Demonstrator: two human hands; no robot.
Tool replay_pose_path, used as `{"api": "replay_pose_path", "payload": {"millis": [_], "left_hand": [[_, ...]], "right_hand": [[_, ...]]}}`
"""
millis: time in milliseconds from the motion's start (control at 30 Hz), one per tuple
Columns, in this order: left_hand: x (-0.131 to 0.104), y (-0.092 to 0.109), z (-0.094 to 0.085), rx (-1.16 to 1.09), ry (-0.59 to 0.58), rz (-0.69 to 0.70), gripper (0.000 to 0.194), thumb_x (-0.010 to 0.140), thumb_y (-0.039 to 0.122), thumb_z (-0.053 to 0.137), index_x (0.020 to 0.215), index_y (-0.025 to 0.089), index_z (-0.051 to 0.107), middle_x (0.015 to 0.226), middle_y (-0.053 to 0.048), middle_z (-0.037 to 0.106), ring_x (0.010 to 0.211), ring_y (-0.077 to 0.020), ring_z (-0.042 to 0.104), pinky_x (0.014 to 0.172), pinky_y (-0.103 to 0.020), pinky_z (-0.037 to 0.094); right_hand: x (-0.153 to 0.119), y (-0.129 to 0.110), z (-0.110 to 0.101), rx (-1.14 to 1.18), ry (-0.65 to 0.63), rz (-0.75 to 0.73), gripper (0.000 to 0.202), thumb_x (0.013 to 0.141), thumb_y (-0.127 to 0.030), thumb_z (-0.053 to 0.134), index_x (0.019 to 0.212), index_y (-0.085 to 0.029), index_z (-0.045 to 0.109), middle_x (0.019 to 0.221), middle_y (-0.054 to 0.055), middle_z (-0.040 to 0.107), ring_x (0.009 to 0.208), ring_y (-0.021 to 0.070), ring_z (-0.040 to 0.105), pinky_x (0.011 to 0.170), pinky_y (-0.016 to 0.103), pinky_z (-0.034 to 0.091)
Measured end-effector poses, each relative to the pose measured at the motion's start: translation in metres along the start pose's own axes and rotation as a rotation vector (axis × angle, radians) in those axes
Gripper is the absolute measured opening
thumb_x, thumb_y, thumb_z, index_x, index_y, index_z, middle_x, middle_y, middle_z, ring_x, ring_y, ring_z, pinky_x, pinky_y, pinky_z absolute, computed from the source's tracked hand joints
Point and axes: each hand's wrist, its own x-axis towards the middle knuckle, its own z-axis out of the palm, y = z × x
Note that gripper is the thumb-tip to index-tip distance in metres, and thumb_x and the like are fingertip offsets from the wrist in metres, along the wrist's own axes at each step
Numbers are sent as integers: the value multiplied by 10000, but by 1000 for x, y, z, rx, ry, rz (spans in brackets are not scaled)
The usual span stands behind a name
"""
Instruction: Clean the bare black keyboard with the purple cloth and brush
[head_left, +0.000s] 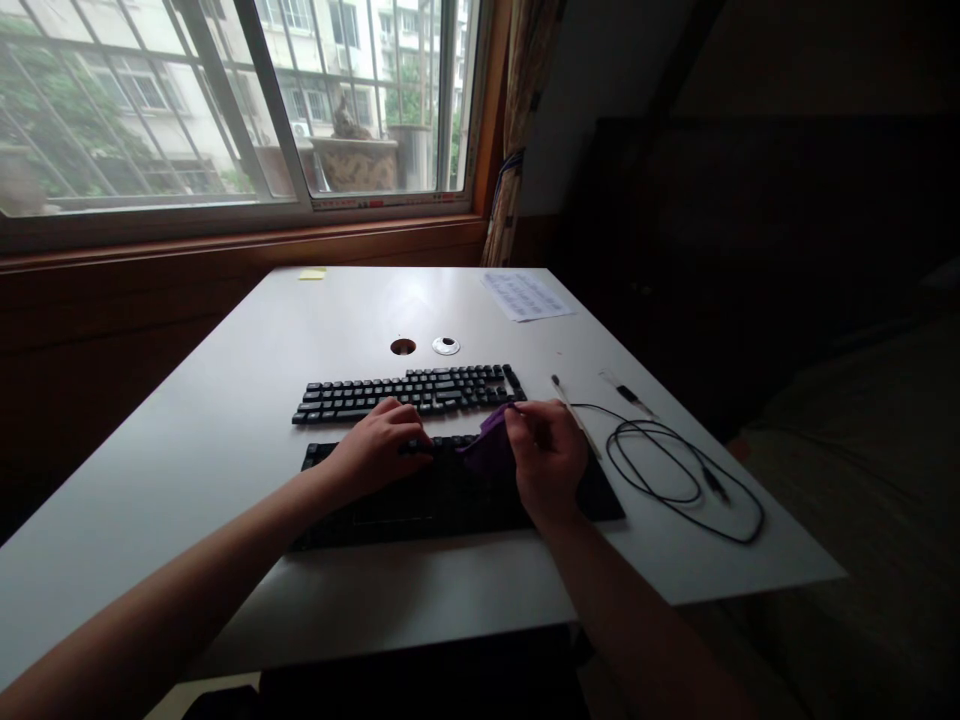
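A black keyboard [457, 505] with most of its keycaps off lies near the front of the white table. My left hand [386, 445] rests on its upper left part, fingers bent and closed against the back row. My right hand [551, 455] pinches a purple cloth [491, 443] between thumb and fingers, and the cloth hangs onto the right part of the keyboard's back edge. Behind the keyboard, loose black keycaps [349, 397] lie in rows in keyboard order. Both hands hide parts of the keyboard.
Right of the keyboard lie a coiled black cable [660, 490], a thin brush-like stick [559, 388] and a small black-and-clear tool [628, 394]. Farther back are a round cable hole [403, 347], its cover [446, 346], printed paper [525, 296] and yellow notes [312, 273].
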Motion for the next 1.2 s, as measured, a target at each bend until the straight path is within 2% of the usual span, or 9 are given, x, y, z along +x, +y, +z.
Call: {"api": "replay_pose_path", "payload": {"millis": [333, 600, 700, 833, 1000, 1200], "left_hand": [[0, 15, 3, 117, -35, -55, 76, 885, 249, 773, 944, 201, 773, 971, -67, 678, 971, -259, 540, 876, -392, 513], [4, 15, -2, 146, -87, -32, 78, 874, 234, 786, 946, 207, 780, 979, -72, 678, 990, -270, 552, 870, -395, 517], [3, 8, 2, 82, -59, -38, 85, 867, 229, 797, 951, 214, 787, 970, -67, 694, 965, -257, 571, 863, -387, 520], [-4, -1, 7, -51, 48, -32, 87, 875, 247, 796, 958, 220, 793, 926, -58, 730, 916, -235, 611, 840, -372, 531], [-12, 8, -2, -317, 170, -89, 130, 920, 273, 744, 1025, 199, 767, 970, -66, 772, 908, -208, 700, 844, -332, 575], [-13, 22, -8, -404, 171, -192, 131, 921, 266, 731, 1018, 185, 767, 939, -51, 805, 813, -182, 757, 760, -269, 592]], "right_hand": [[-1, 0, -1, 3, -42, -6, 46, 906, -240, 710, 941, -233, 682, 753, -40, 558, 618, 110, 515, 604, 268, 457], [-2, 0, 0, -2, -52, -12, 38, 909, -247, 706, 938, -234, 685, 751, -36, 558, 619, 111, 511, 595, 271, 456], [-2, 0, 0, -2, -59, -7, 43, 914, -258, 705, 942, -236, 682, 752, -34, 559, 620, 114, 518, 587, 273, 455], [0, -1, 0, -15, -90, -27, 42, 916, -228, 704, 942, -240, 674, 759, -40, 554, 637, 112, 526, 611, 277, 460], [3, -4, 4, -25, -199, -84, 64, 914, -184, 697, 941, -236, 670, 886, -16, 606, 652, 98, 539, 657, 289, 501], [-2, -3, 10, 89, -424, -125, 110, 927, -179, 691, 1005, -252, 719, 942, 8, 644, 686, 101, 588, 611, 256, 527]]}}
